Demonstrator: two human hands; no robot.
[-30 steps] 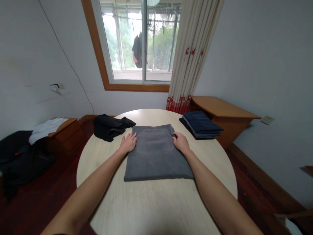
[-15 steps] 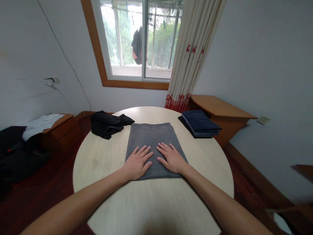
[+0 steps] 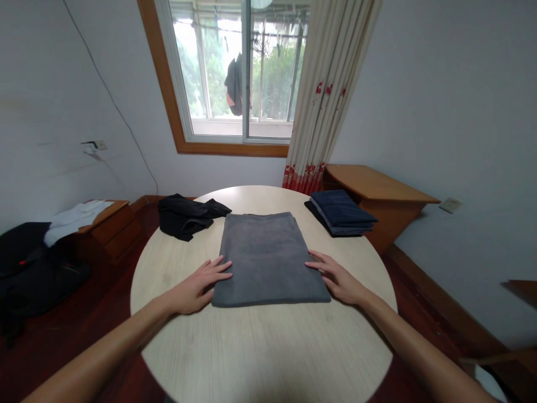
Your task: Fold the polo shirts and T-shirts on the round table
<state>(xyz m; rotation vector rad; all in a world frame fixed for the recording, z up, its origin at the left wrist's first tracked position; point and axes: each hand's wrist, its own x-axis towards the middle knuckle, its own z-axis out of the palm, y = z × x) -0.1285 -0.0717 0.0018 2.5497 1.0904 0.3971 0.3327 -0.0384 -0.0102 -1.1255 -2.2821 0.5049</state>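
Both hands had slid outward since half a second earlier, off the top of the grey cloth point(image 3: 266, 254) and onto its two sides. From my remote seat, I saw the left hand point(image 3: 195, 286) lying flat on the bench point(image 3: 268, 347) by the cloth's near left corner. Its fingers were released and spread, and the tips touched the cloth's left edge. The right hand point(image 3: 340, 278) mirrored it at the near right corner, palm down with its fingers loose and stretched along the right edge. Neither hand held anything.

The grey cloth lay folded into a neat flat rectangle at the middle of the round bench, with its near edge between my two wrists. A rumpled heap of black garments point(image 3: 188, 215) sat near the cloth's far left corner. A tidy navy stack point(image 3: 342, 211) of folded cloths rested at the far right rim, well apart from the right hand.

Beyond the bench I could see a window point(image 3: 235, 73) with a wooden frame and a pale curtain point(image 3: 329, 84) printed with red. A wooden cabinet point(image 3: 377, 187) stood to the right of the navy stack. On the left, a low drawer unit point(image 3: 111, 224) carried a white cloth point(image 3: 75, 215).
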